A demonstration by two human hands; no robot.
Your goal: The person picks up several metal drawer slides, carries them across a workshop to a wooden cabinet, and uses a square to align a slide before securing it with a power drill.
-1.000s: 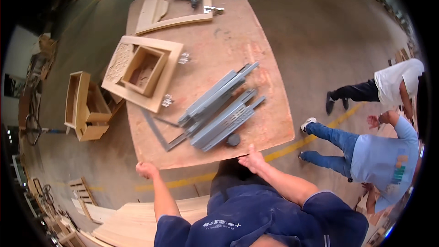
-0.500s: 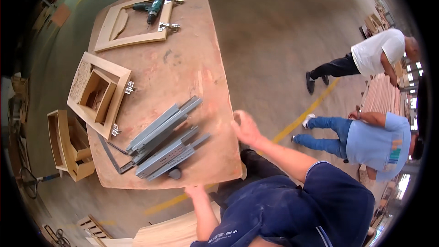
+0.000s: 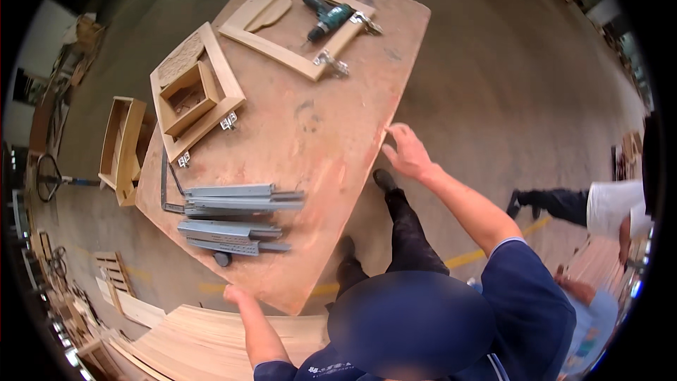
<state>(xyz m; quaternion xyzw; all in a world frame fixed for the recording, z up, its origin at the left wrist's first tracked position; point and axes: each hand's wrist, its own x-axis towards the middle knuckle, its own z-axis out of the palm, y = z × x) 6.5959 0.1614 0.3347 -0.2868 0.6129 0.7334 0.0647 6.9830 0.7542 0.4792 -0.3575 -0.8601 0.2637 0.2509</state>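
Observation:
My left hand (image 3: pixel 238 295) is closed at the near edge of a worn, reddish-brown table (image 3: pixel 338 116), its fingers partly hidden by the edge. Farther along the right side, my right hand (image 3: pixel 409 153) grips the rim, fingers bent over it. Nearest my left hand on the tabletop are a small dark round piece (image 3: pixel 222 259) and two bundles of grey metal drawer slides (image 3: pixel 243 199). Beside them lies a dark metal square (image 3: pixel 166 183). A wooden frame with hinges (image 3: pixel 231 92) holds a small wooden box (image 3: pixel 194 102). Behind it, another hinged frame (image 3: pixel 282 56) carries a green-black cordless drill (image 3: pixel 330 20).
An open wooden box (image 3: pixel 121 144) stands beyond the table's left side. Pale wooden boards (image 3: pixel 218 339) lie below the near edge. Two people, one in a white shirt (image 3: pixel 615 208) and one in light blue (image 3: pixel 592 321), are at the far right. A yellow line (image 3: pixel 486 250) crosses the floor.
The table with its contents and the floor line have swung clockwise in the picture. Both hands stay at the table's edge, the right one higher in view. My legs now show beside the table.

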